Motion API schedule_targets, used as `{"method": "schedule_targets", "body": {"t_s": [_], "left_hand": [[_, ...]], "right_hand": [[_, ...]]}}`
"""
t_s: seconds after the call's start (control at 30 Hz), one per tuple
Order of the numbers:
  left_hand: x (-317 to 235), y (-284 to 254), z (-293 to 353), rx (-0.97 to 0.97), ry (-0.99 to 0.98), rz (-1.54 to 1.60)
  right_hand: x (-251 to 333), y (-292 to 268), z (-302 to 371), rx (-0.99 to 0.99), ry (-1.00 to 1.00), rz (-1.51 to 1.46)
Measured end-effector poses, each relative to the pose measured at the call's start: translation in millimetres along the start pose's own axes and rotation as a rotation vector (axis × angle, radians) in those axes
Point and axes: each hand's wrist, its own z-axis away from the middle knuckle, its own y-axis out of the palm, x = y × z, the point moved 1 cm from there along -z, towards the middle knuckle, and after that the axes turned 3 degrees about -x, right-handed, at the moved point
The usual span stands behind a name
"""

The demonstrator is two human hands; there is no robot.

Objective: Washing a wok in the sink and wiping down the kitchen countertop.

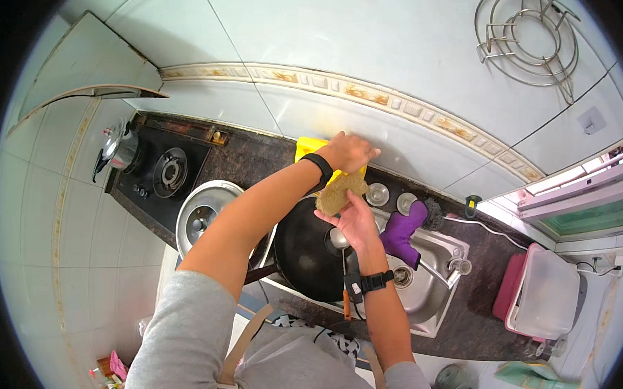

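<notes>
Right hand (pixel 358 224) clamps a brown pad (pixel 337 194) — left hand (pixel 347 153) bends over a yellow item (pixel 310 147), its grip unclear.

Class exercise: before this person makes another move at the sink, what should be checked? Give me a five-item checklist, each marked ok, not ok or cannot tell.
1. Tan sponge in the right hand: ok, the fingers are on it.
2. Left hand gripping the yellow object: cannot tell; the hand overlaps it and hides the contact.
3. Black wok within reach: ok, it appears just below the hands.
4. Ladle clear of the wok: not ok, its bowl overlaps the wok's right side in this view.
5. Wrists bare: not ok, there is a black band on the left and a black strap on the right.
</notes>
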Motion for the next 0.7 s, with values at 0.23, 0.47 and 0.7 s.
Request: {"method": "schedule_targets", "body": {"t_s": [0.23, 0.47, 0.7], "left_hand": [[-36, -47, 56, -0.237, -0.149, -0.101], [-126, -101, 264, -0.314, -0.615, 0.611], [-203, 138, 320, 0.495, -0.762, 0.875]], "right_hand": [[-10, -28, 23, 0.045, 0.164, -0.012], [-40, -89, 108, -0.315, 0.129, 0.352], [-59, -156, 152, -0.535, 0.228, 0.528]]}}
